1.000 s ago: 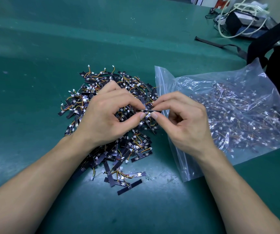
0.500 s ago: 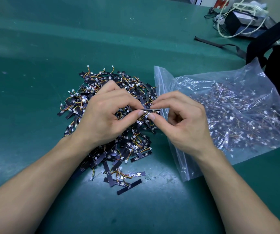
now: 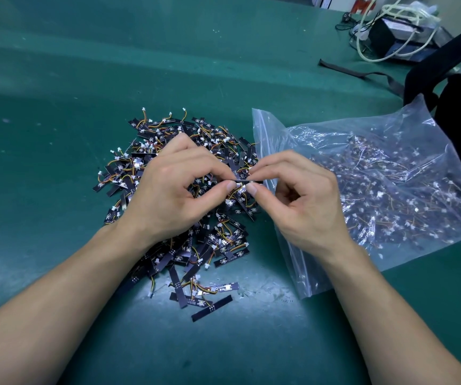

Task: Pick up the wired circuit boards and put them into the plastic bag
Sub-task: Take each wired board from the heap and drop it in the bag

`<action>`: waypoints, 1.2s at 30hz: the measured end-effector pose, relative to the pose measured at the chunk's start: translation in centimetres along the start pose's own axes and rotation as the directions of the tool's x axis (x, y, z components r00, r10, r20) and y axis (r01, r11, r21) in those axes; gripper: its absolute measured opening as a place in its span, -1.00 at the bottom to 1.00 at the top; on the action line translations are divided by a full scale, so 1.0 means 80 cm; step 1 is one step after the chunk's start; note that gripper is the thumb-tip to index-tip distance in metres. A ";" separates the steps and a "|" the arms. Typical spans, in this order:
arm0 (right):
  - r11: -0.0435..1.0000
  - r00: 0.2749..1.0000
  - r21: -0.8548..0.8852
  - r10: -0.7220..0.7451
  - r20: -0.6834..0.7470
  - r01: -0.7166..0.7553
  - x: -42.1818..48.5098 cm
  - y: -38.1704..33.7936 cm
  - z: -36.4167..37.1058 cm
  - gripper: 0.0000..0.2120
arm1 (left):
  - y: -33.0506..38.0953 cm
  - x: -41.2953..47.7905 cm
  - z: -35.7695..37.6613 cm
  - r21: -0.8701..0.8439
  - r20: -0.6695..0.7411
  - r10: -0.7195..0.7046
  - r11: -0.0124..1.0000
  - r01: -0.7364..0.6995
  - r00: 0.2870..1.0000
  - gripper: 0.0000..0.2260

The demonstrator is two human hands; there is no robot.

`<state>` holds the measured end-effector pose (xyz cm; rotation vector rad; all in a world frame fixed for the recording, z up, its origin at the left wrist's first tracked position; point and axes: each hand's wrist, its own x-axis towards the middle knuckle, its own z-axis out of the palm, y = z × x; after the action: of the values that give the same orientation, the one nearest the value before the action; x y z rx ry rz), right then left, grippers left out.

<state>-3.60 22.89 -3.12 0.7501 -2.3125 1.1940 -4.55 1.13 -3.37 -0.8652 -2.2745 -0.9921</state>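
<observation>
My left hand [image 3: 173, 190] and right hand [image 3: 304, 201] still pinching one circuit board [image 3: 247, 181] by its ends, held over the pile [image 3: 168, 140], just beside the bag [image 3: 390, 173] mouth, nothing shifted since a moment ago

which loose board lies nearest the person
The black strip lying slanted just below the pile, with no wire showing; every other board lies farther away.

1. plastic bag [image 3: 407, 162]: clear thin film, glossy, crinkled, with bright glints.
2. circuit boards [image 3: 223, 245]: smooth matt black faces; thin wires in orange and yellow sleeving; white plastic plugs.
3. table mat [image 3: 57, 134]: green, matt, scuffed with pale specks.
4. strap [image 3: 343, 67]: dull dark cloth.
</observation>
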 end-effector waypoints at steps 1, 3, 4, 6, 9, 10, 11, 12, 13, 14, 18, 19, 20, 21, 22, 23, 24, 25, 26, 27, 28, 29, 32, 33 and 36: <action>1.000 1.000 0.001 0.007 -0.003 -0.007 0.000 0.000 -0.001 -0.93 | 0.000 0.000 0.000 0.004 -0.004 0.002 1.000 -0.002 1.000 -0.93; 1.000 1.000 -0.004 0.019 -0.003 -0.019 -0.001 -0.001 -0.001 -0.88 | 0.000 0.000 0.000 0.008 -0.008 0.005 1.000 -0.005 1.000 -0.93; 1.000 1.000 -0.004 0.021 -0.001 -0.021 0.000 -0.001 -0.002 -0.88 | 0.000 0.000 0.000 0.008 -0.009 0.007 1.000 -0.007 1.000 -0.93; 1.000 1.000 0.001 0.013 0.003 -0.013 0.000 -0.001 -0.001 -0.93 | -0.001 0.000 0.000 0.005 -0.012 0.013 1.000 -0.013 1.000 -0.93; 1.000 1.000 0.002 -0.009 0.009 0.009 0.001 0.001 0.000 -0.96 | 0.000 0.000 0.000 -0.004 -0.012 0.017 1.000 -0.017 1.000 -0.93; 1.000 1.000 0.001 -0.015 0.012 0.015 0.001 0.001 -0.001 -0.97 | 0.000 0.000 0.000 -0.005 -0.009 0.016 1.000 -0.016 1.000 -0.93; 1.000 1.000 -0.001 -0.021 0.013 0.021 0.001 0.001 -0.001 -0.97 | 0.000 0.000 0.000 -0.005 -0.007 0.013 1.000 -0.013 1.000 -0.92; 1.000 1.000 -0.003 -0.025 0.015 0.025 0.001 0.001 -0.001 -0.97 | 0.000 0.000 0.000 -0.004 -0.005 0.012 1.000 -0.012 1.000 -0.91; 1.000 1.000 -0.004 -0.025 0.015 0.025 0.001 0.002 -0.001 -0.96 | 0.000 0.000 0.000 -0.003 -0.004 0.010 1.000 -0.010 1.000 -0.91; 1.000 1.000 -0.004 -0.023 0.013 0.023 0.001 0.001 -0.001 -0.96 | 0.000 0.000 0.000 -0.005 -0.003 0.008 1.000 -0.008 1.000 -0.92; 1.000 1.000 0.004 0.008 0.012 -0.008 -0.001 0.000 -0.001 -0.93 | -0.001 0.000 0.000 0.000 0.001 0.008 1.000 -0.008 1.000 -0.93; 1.000 1.000 0.000 0.017 0.012 -0.017 -0.001 0.000 -0.001 -0.91 | -0.001 0.000 0.000 0.002 0.001 0.009 1.000 -0.009 1.000 -0.93; 1.000 1.000 -0.005 0.022 0.011 -0.022 -0.001 0.000 -0.001 -0.89 | -0.001 0.000 0.000 0.002 0.002 0.008 1.000 -0.008 1.000 -0.93; 1.000 1.000 -0.006 0.023 0.008 -0.023 -0.001 0.000 -0.001 -0.89 | -0.001 0.000 0.000 0.001 0.002 0.008 1.000 -0.008 1.000 -0.93; 1.000 1.000 -0.002 0.020 0.005 -0.020 -0.001 0.000 -0.001 -0.91 | -0.001 0.000 0.000 -0.001 0.000 0.009 1.000 -0.009 1.000 -0.93; 1.000 1.000 0.004 0.014 0.003 -0.014 -0.001 0.001 0.000 -0.93 | -0.002 0.000 0.000 -0.003 -0.001 0.011 1.000 -0.011 1.000 -0.93; 1.000 1.000 0.008 0.007 0.001 -0.007 0.000 0.002 0.000 -0.95 | -0.002 0.000 0.000 -0.005 -0.003 0.013 1.000 -0.013 1.000 -0.93; 1.000 1.000 0.009 0.000 0.001 0.000 0.000 0.003 0.000 -0.96 | -0.002 0.000 0.000 -0.006 -0.004 0.015 1.000 -0.015 1.000 -0.93; 1.000 1.000 0.009 -0.006 0.001 0.006 0.000 0.004 0.000 -0.97 | -0.001 0.000 0.000 -0.007 -0.006 0.016 1.000 -0.016 1.000 -0.94; 1.000 1.000 0.010 -0.012 0.000 0.012 0.000 0.004 0.000 -0.97 | -0.001 0.001 0.000 -0.009 -0.008 0.017 1.000 -0.017 1.000 -0.94; 1.000 1.000 0.013 -0.018 -0.001 0.018 0.000 0.005 0.000 -0.98 | -0.001 0.001 0.000 -0.012 -0.008 0.018 1.000 -0.018 1.000 -0.94; 1.000 1.000 0.016 -0.023 -0.004 0.023 0.000 0.005 0.000 -0.97 | -0.001 0.001 0.000 -0.015 -0.008 0.018 1.000 -0.018 1.000 -0.94; 0.999 0.999 0.012 -0.034 -0.006 0.034 0.001 0.005 -0.001 -0.98 | 0.000 0.001 -0.001 -0.020 0.001 0.008 1.000 -0.008 1.000 -0.93; 0.999 0.999 0.007 -0.038 -0.003 0.038 0.001 0.004 -0.001 -0.98 | 0.000 0.001 -0.002 -0.015 0.005 0.008 1.000 -0.008 1.000 -0.93; 1.000 1.000 -0.002 -0.027 0.011 0.027 0.001 0.001 -0.001 -0.96 | 0.002 0.001 -0.001 0.011 0.010 0.019 1.000 -0.019 1.000 -0.92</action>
<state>-3.73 22.98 -3.09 0.7865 -2.3046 1.1784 -4.48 1.15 -3.23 -0.8876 -2.2733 -0.9683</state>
